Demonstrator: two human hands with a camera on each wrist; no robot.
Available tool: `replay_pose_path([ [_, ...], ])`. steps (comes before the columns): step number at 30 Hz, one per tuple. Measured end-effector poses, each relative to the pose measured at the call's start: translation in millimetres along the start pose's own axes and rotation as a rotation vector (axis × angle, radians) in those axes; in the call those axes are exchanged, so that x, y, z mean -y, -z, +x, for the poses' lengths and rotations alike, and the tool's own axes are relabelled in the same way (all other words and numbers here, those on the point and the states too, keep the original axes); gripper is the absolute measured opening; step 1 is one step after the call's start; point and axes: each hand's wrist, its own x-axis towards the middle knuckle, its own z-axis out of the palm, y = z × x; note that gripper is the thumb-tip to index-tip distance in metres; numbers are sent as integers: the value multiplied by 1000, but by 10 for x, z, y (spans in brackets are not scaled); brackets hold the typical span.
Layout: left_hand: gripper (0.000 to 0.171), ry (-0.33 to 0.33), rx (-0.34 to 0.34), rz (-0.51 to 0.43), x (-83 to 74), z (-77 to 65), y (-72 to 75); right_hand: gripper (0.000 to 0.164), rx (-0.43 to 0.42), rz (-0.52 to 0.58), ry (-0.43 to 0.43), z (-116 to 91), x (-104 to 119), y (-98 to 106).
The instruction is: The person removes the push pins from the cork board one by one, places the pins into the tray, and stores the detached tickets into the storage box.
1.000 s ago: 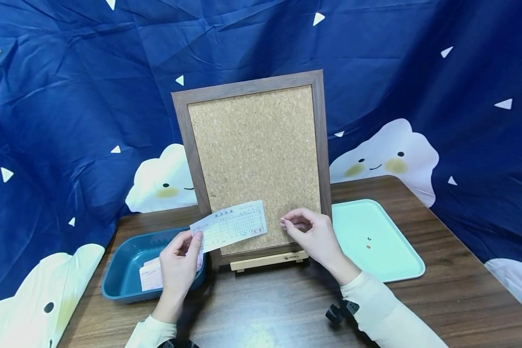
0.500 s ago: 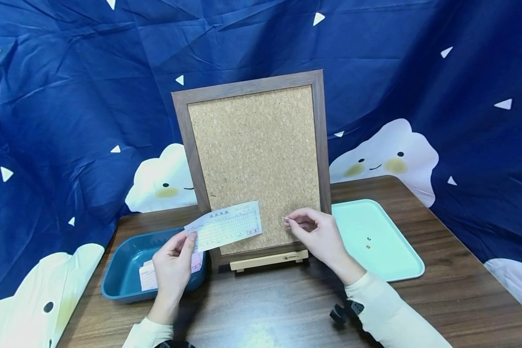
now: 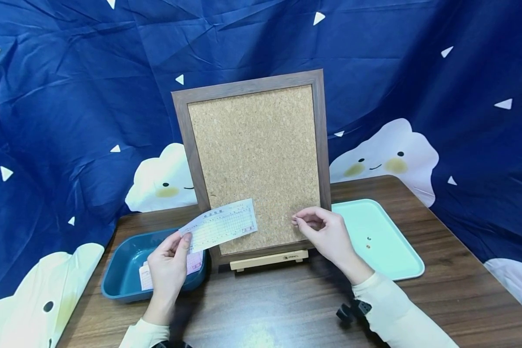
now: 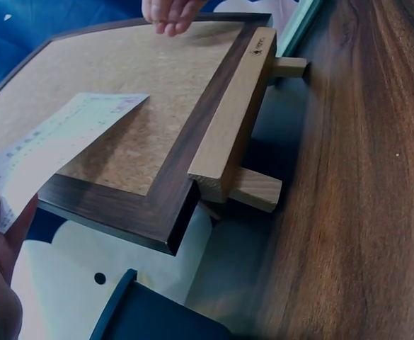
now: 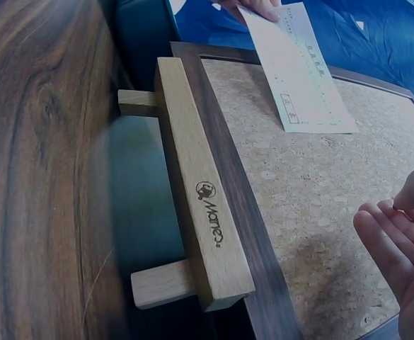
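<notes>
In the head view my left hand (image 3: 168, 263) pinches a white printed receipt slip (image 3: 221, 224) by its left end, thumb on the front. The slip is held in front of the lower left part of a framed cork board (image 3: 254, 145), slightly tilted. To its right, my right hand (image 3: 326, 234) holds thumb and fingertips together in front of the board's lower right. A tiny pin-like thing (image 3: 294, 220) shows at those fingertips, too small to name surely. The right wrist view shows the slip (image 5: 299, 71) apart from my right hand (image 5: 405, 234).
The board leans on a wooden easel with a front ledge (image 3: 267, 261). At left, a blue basin (image 3: 117, 285) holds more slips (image 3: 194, 262). A mint tray (image 3: 374, 217) at right carries two tiny objects (image 3: 368, 243). A blue cloth (image 3: 252, 38) hangs behind the table.
My left hand has drifted left with the slip. My right hand has moved slightly right, so the gap between the slip and its fingertips is wider.
</notes>
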Motion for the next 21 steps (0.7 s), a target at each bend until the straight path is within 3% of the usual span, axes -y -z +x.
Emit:
replay_pose_path([
  [15, 17, 24, 18, -31, -30, 19, 92, 10, 6, 19, -7, -16, -49, 123],
  [21, 18, 14, 33, 12, -20, 22, 155, 9, -13, 57, -31, -37, -70, 200],
])
